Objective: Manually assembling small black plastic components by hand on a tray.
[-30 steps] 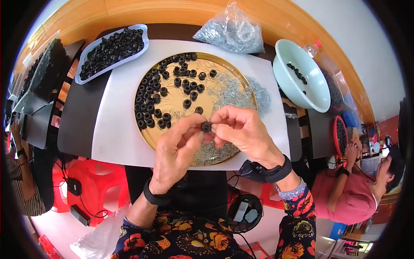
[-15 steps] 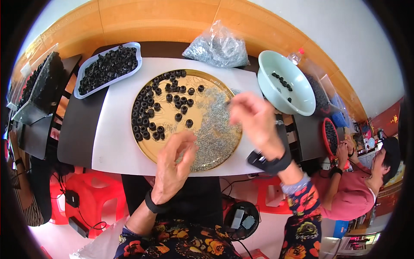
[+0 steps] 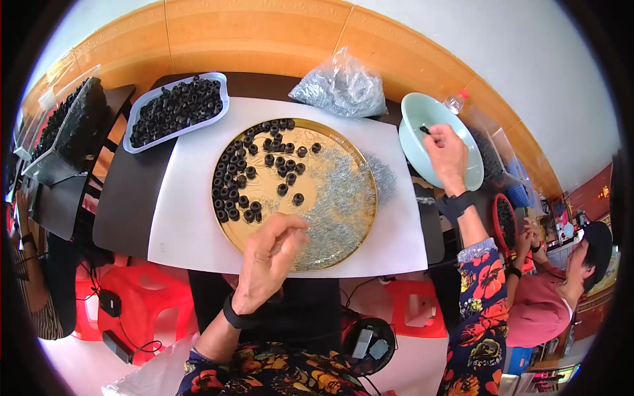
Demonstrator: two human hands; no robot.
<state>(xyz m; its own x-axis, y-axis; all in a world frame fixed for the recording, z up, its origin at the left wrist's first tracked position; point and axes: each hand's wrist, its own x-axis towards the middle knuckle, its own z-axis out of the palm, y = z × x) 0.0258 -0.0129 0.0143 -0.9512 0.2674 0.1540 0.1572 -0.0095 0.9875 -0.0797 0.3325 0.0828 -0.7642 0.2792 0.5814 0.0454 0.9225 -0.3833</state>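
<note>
My left hand (image 3: 269,259) hovers at the near edge of a round gold tray (image 3: 264,245), its thumb and fingers curled together. Whatever those fingers hold is hidden or too small to name. Black ring-shaped pieces (image 3: 231,178) cover the tray's left part, and tiny silvery bits (image 3: 340,204) are heaped on its right. My right hand (image 3: 448,158) is over a pale green basin (image 3: 411,153), fingers bent and pinched. A small black piece (image 3: 424,130) shows beside its fingertips; I cannot tell whether it is gripped or lies in the basin.
A white sheet (image 3: 178,231) lies under the tray. Behind stand a pale blue container of black pieces (image 3: 173,109) and a clear bag of silvery bits (image 3: 343,86). A red basin (image 3: 504,221) is at the right, near a person in pink (image 3: 541,307). Red stools (image 3: 148,297) stand below.
My right hand has moved from above the tray's right edge, rightward, to over the green basin. My left hand has hardly moved. The whole view has shifted slightly.
</note>
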